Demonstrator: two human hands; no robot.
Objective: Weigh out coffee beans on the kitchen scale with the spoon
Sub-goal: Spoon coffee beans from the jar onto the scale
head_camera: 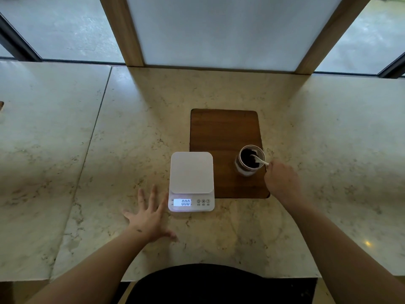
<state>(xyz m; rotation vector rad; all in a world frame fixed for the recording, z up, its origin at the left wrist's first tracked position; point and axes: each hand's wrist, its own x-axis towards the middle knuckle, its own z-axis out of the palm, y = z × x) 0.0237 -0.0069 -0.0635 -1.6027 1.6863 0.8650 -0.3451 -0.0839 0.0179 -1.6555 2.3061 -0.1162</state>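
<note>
A white kitchen scale point(191, 172) sits on the marble counter, its lit display reading 0.00 and its platform bare. To its right a glass jar point(246, 171) of dark coffee beans point(247, 158) stands on a dark wooden board point(221, 132). A white spoon point(258, 159) lies with its bowl in the beans. My right hand point(282, 181) is closed on the spoon's handle at the jar's right rim. My left hand point(151, 218) rests flat on the counter, fingers spread, just left of the scale's display.
The marble counter point(317, 150) has a seam running down the left side. A white panel in a wooden frame point(122, 29) stands at the back edge, with glass on both sides. The counter's front edge is near my body.
</note>
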